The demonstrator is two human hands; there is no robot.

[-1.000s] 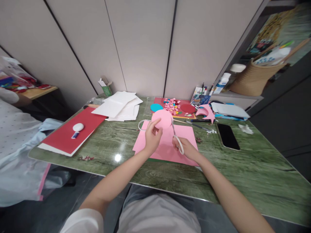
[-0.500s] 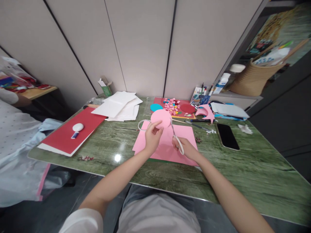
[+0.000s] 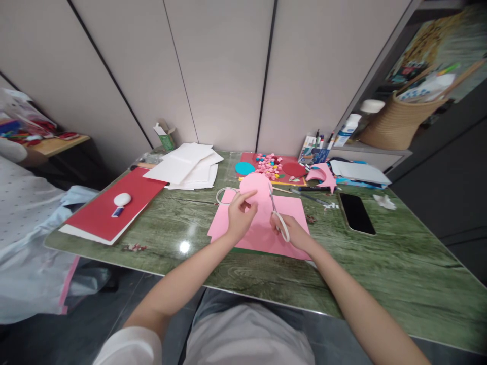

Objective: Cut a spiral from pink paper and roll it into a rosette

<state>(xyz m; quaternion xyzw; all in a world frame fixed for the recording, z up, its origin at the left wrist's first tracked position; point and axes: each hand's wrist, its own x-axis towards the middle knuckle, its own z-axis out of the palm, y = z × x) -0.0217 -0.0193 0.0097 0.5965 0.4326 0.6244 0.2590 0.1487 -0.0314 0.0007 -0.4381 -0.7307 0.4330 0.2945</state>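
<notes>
A round piece of pink paper (image 3: pixel 255 183) is pinched in my left hand (image 3: pixel 240 215), held above several pink sheets (image 3: pixel 262 230) on the table. My right hand (image 3: pixel 289 230) grips a pair of white-handled scissors (image 3: pixel 282 225). The blades point away from me and meet the right edge of the pink circle; whether they are parted is too small to tell. A white ring (image 3: pixel 224 196) lies just left of the circle.
Behind the hands lies a red sheet (image 3: pixel 249 159) with small pink pieces (image 3: pixel 268 166), a blue circle (image 3: pixel 245 169) and a red circle (image 3: pixel 294 169). Pink offcuts (image 3: pixel 322 175) and a phone (image 3: pixel 356 213) are at right; white sheets (image 3: pixel 186 162) and red paper (image 3: pixel 110 213) at left.
The pink circle has shifted slightly right and toward me, and my left fingers have moved a little on it. The scissors have moved slightly right, still at its edge.
</notes>
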